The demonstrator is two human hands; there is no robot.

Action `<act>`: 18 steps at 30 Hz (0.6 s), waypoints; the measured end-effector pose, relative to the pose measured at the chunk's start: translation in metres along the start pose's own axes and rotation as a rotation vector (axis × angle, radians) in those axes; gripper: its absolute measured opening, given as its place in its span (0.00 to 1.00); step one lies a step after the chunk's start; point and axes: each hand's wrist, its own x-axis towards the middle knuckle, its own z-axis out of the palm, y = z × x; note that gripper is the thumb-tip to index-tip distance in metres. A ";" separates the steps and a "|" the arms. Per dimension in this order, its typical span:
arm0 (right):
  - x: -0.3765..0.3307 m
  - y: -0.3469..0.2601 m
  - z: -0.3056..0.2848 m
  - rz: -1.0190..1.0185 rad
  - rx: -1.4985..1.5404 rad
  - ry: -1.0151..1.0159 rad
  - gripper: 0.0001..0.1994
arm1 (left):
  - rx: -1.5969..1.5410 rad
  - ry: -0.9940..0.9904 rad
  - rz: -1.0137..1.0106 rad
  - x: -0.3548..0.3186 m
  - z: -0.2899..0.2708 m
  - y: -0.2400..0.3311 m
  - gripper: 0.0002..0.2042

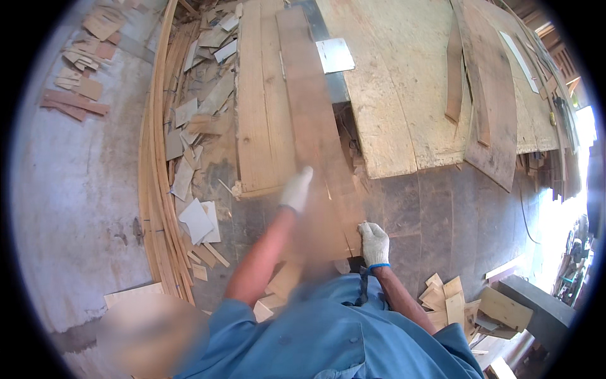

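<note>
Both white-gloved hands grip the long reddish-brown wooden plank (315, 126): left hand (297, 189) closed on its edge, right hand (374, 241) clasping its near end. It lies mostly on the pale boards (262, 114), seemingly part-fed.

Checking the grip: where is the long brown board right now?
In the head view, the long brown board runs up the centre, near end under both hands, between pale planks and a plywood sheet.

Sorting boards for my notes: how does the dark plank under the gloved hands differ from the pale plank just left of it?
The dark plank is reddish-brown; the pale plank is light yellow. The dark plank reaches nearer the person, with the right hand at its end and the left hand on it; the pale plank lies untouched. Both lie lengthwise, side by side.
</note>
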 end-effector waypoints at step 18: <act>0.004 -0.019 0.013 0.239 0.189 0.003 0.11 | 0.305 0.319 0.482 0.048 -0.013 0.041 0.31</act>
